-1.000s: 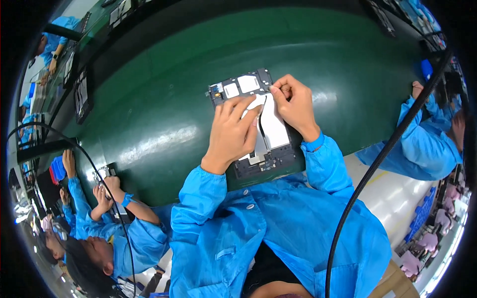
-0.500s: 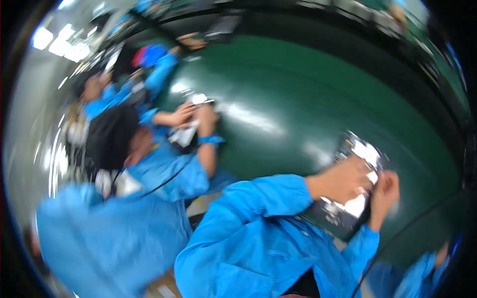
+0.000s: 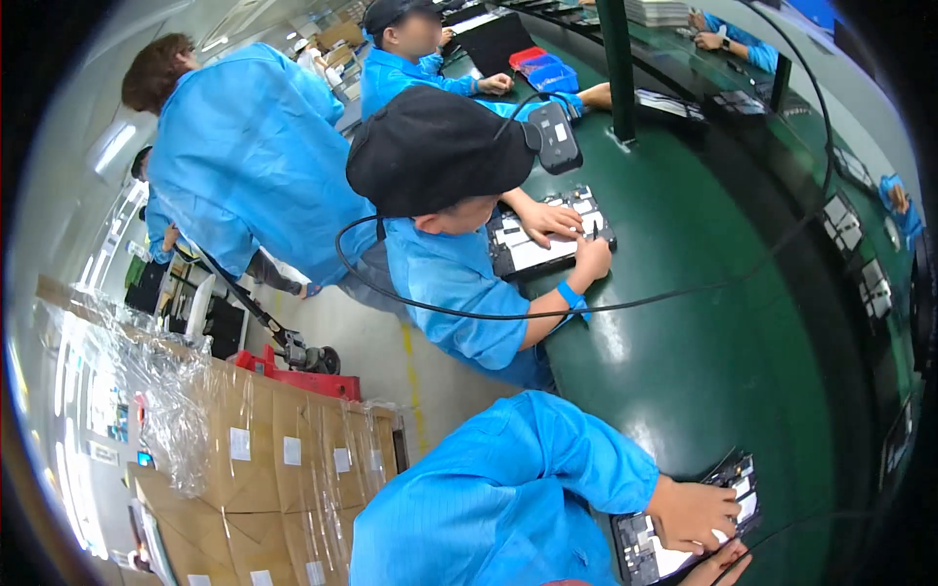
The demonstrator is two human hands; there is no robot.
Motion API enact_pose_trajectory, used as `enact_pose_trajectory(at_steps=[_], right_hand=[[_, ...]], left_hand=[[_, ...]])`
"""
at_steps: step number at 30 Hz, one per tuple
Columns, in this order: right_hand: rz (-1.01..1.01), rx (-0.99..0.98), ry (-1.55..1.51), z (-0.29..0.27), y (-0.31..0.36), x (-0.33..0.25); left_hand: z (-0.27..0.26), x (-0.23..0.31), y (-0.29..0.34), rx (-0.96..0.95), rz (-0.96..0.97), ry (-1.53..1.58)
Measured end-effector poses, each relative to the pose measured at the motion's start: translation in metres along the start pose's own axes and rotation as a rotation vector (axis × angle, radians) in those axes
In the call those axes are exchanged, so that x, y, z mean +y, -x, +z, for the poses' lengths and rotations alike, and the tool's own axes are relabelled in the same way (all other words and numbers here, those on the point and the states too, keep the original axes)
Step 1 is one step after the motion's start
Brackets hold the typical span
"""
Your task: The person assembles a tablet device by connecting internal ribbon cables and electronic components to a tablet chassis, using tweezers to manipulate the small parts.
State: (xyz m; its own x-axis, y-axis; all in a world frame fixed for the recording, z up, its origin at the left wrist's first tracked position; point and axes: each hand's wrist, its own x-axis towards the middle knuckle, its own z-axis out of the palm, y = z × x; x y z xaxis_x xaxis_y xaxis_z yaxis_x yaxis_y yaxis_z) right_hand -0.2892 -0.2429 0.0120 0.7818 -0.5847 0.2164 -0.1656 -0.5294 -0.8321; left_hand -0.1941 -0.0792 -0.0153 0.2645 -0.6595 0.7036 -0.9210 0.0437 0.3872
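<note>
An opened flat electronic device (image 3: pixel 640 552), black-framed with white panels and small parts inside, lies on the green table near the lower right edge. My left hand (image 3: pixel 692 513) rests across it, palm down, its fingers spread over the inner parts. A small white spot shows by its fingertips; I cannot tell whether it is a fingernail or a loose piece. Close beside, at the device's near right side, my right hand (image 3: pixel 718 566) is partly cut off by the picture's edge. Its fingers are drawn together, and whatever they hold is hidden.
To my left, a co-worker in a black cap (image 3: pixel 440 151) works on a similar device (image 3: pixel 537 249). A black cable (image 3: pixel 635 305) arcs over the green table (image 3: pixel 684 361). Wrapped cartons (image 3: pixel 264 469) and a red pallet jack (image 3: pixel 303 381) stand at left; a dark post (image 3: pixel 616 68) rises farther off.
The view has swung left, bringing cartons and the pallet jack into sight. My hands and device now appear lower in the picture. My left hand now lies flatter on the device.
</note>
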Motion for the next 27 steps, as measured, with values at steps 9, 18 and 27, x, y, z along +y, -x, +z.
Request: enact_pose_trajectory(at_steps=[9, 18, 27], right_hand=[[0.079, -0.015, -0.084, 0.002, 0.003, -0.002], [0.078, -0.021, -0.24, 0.002, -0.003, 0.017], [-0.121, -0.158, -0.317, -0.004, -0.007, 0.036]], left_hand=[[0.0, 0.0, 0.002, -0.003, -0.002, 0.037], [0.005, -0.002, -0.001, 0.008, -0.047, 0.097], [0.02, -0.002, -0.005, 0.045, -0.015, 0.063]])
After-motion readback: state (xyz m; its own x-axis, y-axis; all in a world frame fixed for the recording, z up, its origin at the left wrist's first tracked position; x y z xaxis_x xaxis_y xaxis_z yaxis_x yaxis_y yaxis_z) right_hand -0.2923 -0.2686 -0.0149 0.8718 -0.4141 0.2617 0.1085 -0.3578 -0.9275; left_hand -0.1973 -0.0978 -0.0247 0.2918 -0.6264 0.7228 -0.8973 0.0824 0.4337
